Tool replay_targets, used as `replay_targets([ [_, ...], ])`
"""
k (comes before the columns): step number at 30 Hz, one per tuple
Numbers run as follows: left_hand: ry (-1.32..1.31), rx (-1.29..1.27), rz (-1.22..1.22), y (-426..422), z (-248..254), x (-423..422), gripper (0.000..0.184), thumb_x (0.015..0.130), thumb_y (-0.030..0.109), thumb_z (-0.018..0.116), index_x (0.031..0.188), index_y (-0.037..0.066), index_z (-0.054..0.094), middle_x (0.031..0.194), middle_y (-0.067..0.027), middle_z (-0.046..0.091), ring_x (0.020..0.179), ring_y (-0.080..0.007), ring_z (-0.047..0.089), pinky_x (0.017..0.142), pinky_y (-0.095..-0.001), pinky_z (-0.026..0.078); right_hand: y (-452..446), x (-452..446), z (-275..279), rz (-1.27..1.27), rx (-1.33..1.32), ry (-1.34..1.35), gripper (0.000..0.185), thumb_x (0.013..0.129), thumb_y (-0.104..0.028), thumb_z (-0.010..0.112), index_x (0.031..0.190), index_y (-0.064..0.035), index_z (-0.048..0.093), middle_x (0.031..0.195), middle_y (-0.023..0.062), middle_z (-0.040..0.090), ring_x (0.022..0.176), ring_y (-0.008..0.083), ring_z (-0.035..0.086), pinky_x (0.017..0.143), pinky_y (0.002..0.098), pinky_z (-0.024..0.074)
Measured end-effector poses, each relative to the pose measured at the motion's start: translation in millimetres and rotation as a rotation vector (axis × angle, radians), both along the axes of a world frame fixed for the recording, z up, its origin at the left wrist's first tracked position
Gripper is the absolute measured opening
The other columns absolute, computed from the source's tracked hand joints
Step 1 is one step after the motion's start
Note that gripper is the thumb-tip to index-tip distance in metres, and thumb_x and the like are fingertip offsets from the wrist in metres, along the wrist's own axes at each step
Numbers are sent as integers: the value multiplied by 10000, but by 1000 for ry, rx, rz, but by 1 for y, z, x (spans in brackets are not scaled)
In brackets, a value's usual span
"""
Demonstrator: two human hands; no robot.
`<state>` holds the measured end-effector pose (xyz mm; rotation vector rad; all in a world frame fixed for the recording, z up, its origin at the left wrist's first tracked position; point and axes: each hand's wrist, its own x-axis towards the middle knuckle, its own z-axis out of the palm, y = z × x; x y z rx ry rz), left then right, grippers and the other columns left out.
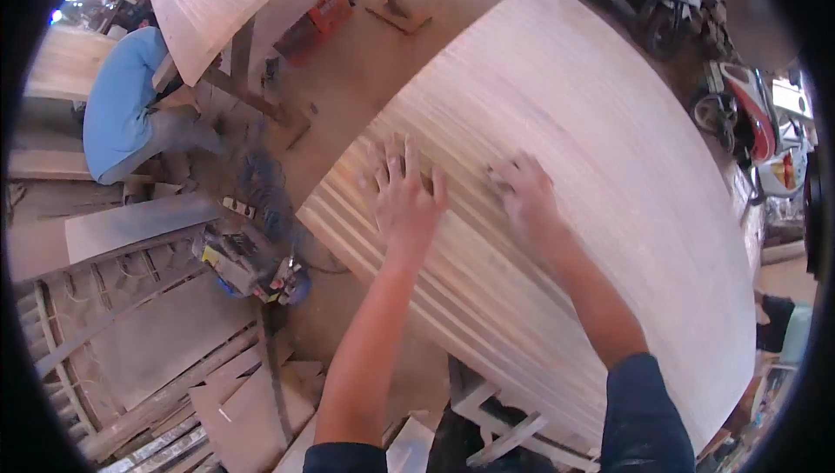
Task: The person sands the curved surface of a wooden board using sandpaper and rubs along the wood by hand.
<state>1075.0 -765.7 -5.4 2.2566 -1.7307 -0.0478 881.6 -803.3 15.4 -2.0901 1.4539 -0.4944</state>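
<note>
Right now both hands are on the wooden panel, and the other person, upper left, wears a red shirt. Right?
Wrong colour: head view shows the other person, upper left, in a blue shirt, not red. Left hand and right hand are on the wooden panel, as stated.

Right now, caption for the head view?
Head view: left hand spread flat on a wooden panel, right hand curled on it; a crouching co-worker beyond.
</note>
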Motion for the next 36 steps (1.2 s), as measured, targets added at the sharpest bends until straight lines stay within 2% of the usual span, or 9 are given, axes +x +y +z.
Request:
replay_targets([
  [6, -77, 33, -40, -5, 2, -6, 628, 976, 431, 481, 1535, 164, 382, 1617, -109, 308, 1511, -328, 215, 1216, -559, 104, -83, 101, -44, -61, -232, -98, 347, 810, -78, 652, 1150, -117, 710, 1157, 166, 621, 1107, 355, 581, 952, 441, 509],
  [11, -70, 6, -28, -5, 4, -5, 612, 995, 429, 455, 1534, 147, 387, 1632, -103, 282, 1509, -342, 214, 1212, -540, 132, 18, -30, -13, 197, -284, 15, 334, 853, -97, 650, 1183, -140, 688, 1135, 112, 614, 1107, 331, 579, 930, 472, 525],
  [14, -114, 4, -39, -5, 1, -3, 619, 999, 431, 446, 1545, 149, 366, 1640, -100, 264, 1511, -337, 211, 1211, -539, 137, 49, -63, -11, 0, -18, 8, 362, 842, -91, 660, 1201, -137, 686, 1181, 92, 614, 1101, 327, 577, 959, 463, 514],
  [17, -80, 15, -32, -3, 5, -6, 627, 997, 429, 450, 1551, 151, 354, 1640, -100, 263, 1511, -332, 213, 1211, -543, 135, 7, -3, -30, 93, -184, -4, 317, 900, -128, 597, 1206, -125, 680, 1230, 134, 605, 1133, 340, 575, 981, 445, 502],
  [19, -59, 34, -26, -3, 2, -4, 627, 995, 429, 452, 1550, 153, 355, 1638, -98, 268, 1512, -331, 213, 1211, -545, 134, -48, 71, -50, 63, -175, -63, 337, 889, -127, 560, 1179, 18, 656, 1261, 222, 580, 1145, 359, 574, 983, 427, 499],
  [20, -32, 64, -15, -3, 0, -5, 627, 994, 429, 455, 1549, 155, 357, 1637, -96, 272, 1512, -330, 213, 1211, -548, 133, -67, 97, -44, 111, -231, 41, 342, 842, -134, 629, 1174, -91, 695, 1173, 159, 633, 1193, 365, 559, 1017, 477, 469],
  [23, -79, 44, -28, -1, 6, -7, 625, 990, 429, 462, 1547, 163, 364, 1631, -89, 286, 1513, -327, 212, 1211, -546, 139, -53, 83, -37, 99, -352, 60, 332, 872, -123, 585, 1166, 6, 667, 1166, 205, 609, 1105, 379, 588, 954, 442, 513],
  [27, -109, -18, 0, -7, -1, -1, 618, 985, 422, 472, 1541, 170, 378, 1626, -81, 299, 1513, -325, 216, 1206, -550, 156, 42, -31, -14, -37, -195, 15, 303, 850, -92, 635, 1137, -138, 720, 1063, 163, 612, 1074, 356, 596, 888, 472, 530],
  [36, -31, -15, 4, 0, -2, -1, 635, 968, 456, 470, 1524, 157, 410, 1614, -79, 326, 1506, -314, 236, 1224, -550, 93, -67, 90, -40, 99, -337, -105, 350, 814, -32, 624, 1158, -77, 671, 1177, 216, 593, 1110, 416, 558, 948, 497, 490],
])
